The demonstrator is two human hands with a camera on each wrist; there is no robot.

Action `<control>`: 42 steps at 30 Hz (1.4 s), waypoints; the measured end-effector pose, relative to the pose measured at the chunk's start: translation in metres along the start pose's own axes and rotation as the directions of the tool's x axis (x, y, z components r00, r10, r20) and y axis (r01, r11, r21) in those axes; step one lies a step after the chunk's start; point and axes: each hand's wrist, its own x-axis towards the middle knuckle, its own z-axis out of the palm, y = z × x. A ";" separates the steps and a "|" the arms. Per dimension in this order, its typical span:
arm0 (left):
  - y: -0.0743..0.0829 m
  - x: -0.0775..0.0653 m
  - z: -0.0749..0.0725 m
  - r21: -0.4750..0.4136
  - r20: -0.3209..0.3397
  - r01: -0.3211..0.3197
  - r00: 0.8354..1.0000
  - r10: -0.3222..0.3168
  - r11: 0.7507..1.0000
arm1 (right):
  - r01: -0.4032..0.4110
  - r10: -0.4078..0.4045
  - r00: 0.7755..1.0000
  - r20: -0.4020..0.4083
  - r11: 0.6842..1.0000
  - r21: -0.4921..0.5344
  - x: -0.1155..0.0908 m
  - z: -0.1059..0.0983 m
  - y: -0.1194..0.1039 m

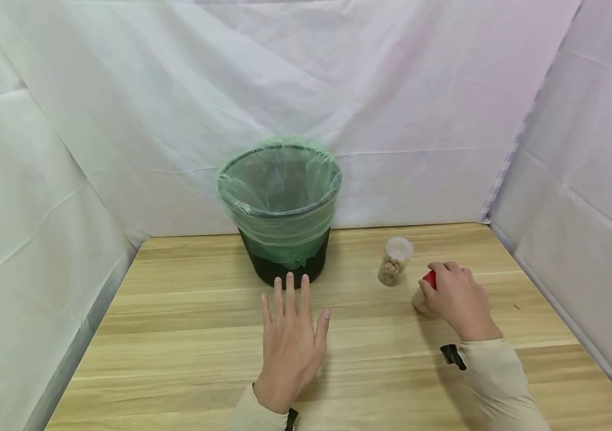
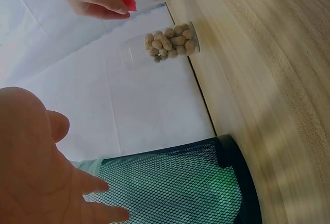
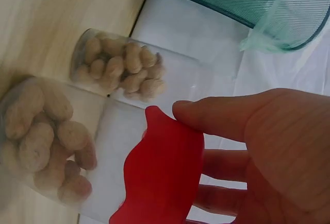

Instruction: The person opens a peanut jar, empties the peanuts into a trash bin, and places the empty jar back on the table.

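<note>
My right hand holds a red lid with a wavy edge, thumb on one side and fingers on the other. The lid is at the top of a clear jar with peanuts in its lower part; whether it is fastened or loose cannot be told. Behind it stands a second clear jar of peanuts, upright, with no red lid on it. My left hand is held above the table with straight, spread fingers, palm down, holding nothing.
A dark mesh waste bin lined with a green bag stands at the back of the wooden table, beyond my left hand. White cloth hangs behind and on both sides. A small dark speck lies to the right of my right hand.
</note>
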 end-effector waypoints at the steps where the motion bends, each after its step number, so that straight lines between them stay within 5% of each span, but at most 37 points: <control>1: 0.000 0.000 0.000 -0.003 0.002 0.003 1.000 -0.003 1.000 | 0.004 -0.004 1.000 -0.001 1.000 0.001 0.000 -0.001 -0.002; 12: 0.000 -0.001 0.000 -0.016 -0.006 0.011 1.000 -0.011 1.000 | 0.072 -0.069 0.995 -0.071 0.996 0.045 -0.007 -0.028 -0.036; 20: 0.006 -0.003 0.000 -0.017 0.008 0.001 1.000 -0.001 1.000 | 0.243 -0.235 0.969 -0.069 0.958 0.154 -0.023 -0.049 -0.075; 24: 0.010 -0.006 0.002 -0.054 -0.012 -0.041 0.999 0.041 0.998 | 0.299 -0.284 0.953 -0.109 0.938 0.172 -0.032 -0.044 -0.097; 27: 0.013 -0.007 0.004 -0.065 -0.088 -0.104 0.991 0.098 0.992 | 0.323 -0.305 0.945 -0.120 0.927 0.188 -0.038 -0.038 -0.112; 32: 0.016 -0.009 0.008 -0.108 -0.181 -0.195 0.968 0.173 0.975 | 0.373 -0.347 0.926 -0.152 0.902 0.218 -0.046 -0.029 -0.127; 38: 0.019 -0.010 0.009 -0.277 -0.132 -0.175 0.981 0.143 0.945 | 0.384 -0.341 0.921 -0.190 0.879 0.281 -0.049 -0.028 -0.136; 42: 0.016 -0.009 0.010 -0.348 -0.194 -0.211 0.969 0.150 0.913 | 0.389 -0.342 0.919 -0.195 0.866 0.315 -0.049 -0.027 -0.138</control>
